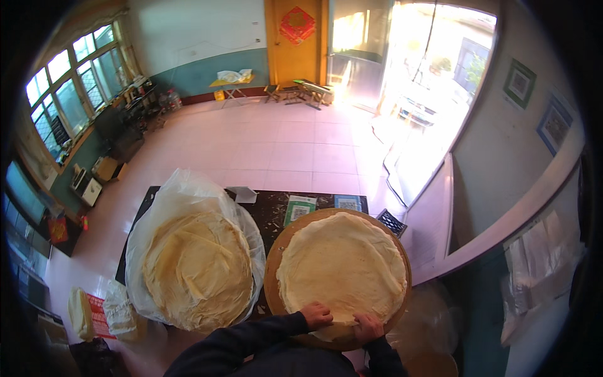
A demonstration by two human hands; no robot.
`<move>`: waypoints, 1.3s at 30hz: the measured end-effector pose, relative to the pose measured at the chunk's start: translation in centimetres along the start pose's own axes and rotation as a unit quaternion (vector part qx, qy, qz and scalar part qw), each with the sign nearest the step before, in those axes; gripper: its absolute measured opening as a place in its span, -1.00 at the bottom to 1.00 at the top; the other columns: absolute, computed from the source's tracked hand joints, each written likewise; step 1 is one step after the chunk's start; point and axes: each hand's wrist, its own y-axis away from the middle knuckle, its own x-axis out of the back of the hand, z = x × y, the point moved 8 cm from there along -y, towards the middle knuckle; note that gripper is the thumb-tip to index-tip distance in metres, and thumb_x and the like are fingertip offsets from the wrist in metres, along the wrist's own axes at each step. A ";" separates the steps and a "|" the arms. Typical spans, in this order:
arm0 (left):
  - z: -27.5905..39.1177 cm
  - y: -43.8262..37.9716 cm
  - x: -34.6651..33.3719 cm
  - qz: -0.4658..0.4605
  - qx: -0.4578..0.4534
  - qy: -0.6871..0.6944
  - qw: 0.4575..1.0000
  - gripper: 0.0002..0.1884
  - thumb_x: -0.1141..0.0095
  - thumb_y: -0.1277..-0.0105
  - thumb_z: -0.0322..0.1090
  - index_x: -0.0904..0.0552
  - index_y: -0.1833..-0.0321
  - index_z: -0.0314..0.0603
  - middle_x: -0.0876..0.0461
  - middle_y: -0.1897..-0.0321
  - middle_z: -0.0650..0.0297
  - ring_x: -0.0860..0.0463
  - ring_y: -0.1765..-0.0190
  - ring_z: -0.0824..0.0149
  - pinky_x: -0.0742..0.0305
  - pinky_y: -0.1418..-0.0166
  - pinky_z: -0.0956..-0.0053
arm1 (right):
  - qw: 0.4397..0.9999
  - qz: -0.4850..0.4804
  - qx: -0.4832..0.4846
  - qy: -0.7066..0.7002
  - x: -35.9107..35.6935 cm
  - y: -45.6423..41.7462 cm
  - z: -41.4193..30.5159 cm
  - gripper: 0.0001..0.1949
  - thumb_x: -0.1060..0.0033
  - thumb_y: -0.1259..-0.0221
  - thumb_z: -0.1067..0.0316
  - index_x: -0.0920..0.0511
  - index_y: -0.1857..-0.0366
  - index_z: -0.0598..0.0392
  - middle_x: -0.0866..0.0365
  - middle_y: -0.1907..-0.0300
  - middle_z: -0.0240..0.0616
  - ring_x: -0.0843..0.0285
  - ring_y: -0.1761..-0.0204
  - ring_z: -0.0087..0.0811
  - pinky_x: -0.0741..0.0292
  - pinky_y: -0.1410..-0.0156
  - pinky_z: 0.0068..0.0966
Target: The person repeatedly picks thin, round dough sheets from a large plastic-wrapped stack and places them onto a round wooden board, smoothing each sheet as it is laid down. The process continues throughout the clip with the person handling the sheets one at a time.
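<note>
A stack of large, thin, round flatbreads [344, 259] lies on a round wooden board [273, 278] in front of me. My left hand [317, 316] and my right hand [368, 328] grip the near edge of the top flatbread, a short way apart, with fingers closed on it. Part of the near edge hangs toward my body. To the left, a second pile of flatbreads [198, 273] rests in a clear plastic bag [183, 188] opened out around it.
Both piles stand on a dark table [271, 200] bearing crumbs, two printed code cards [300, 210] and a small white holder [242, 194]. Wrapped packages [121, 308] sit at lower left. Plastic bags [534, 273] hang at right; a black plastic crate [392, 223] stands behind the board.
</note>
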 end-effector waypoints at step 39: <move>-13.2 42.8 27.0 0.345 0.541 -0.187 0.744 -0.86 -0.08 -0.19 -0.41 -0.54 0.18 -0.15 -0.60 0.34 0.16 -0.60 0.22 0.03 -0.50 0.13 0.23 | 0.941 -0.278 0.185 -0.062 -26.2 -16.0 -28.1 -0.34 -0.45 0.14 0.25 -0.39 -0.15 0.13 -0.46 -0.04 0.01 -0.44 -0.08 -0.03 -0.42 -0.13 -0.28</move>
